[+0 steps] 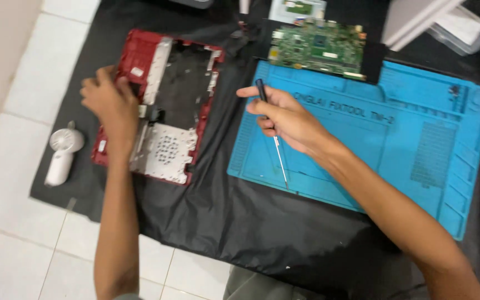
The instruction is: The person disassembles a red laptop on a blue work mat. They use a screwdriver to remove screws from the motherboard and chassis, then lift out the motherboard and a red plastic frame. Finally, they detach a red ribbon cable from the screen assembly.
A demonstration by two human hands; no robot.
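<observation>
Left hand (109, 103) clamped on red laptop shell (159, 105): likely light, stiff, brittle; best held by edges. Right hand (287, 119) closed around slim screwdriver (273, 139).

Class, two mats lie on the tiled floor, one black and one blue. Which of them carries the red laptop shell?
The black cloth mat carries the red laptop shell, held by the left hand. The blue mat lies under the right hand with the screwdriver.

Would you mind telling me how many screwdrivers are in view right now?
1. The screwdriver is held in the right hand, its tip pointing down over the blue work mat. Others may lie hidden outside the frame.
</observation>
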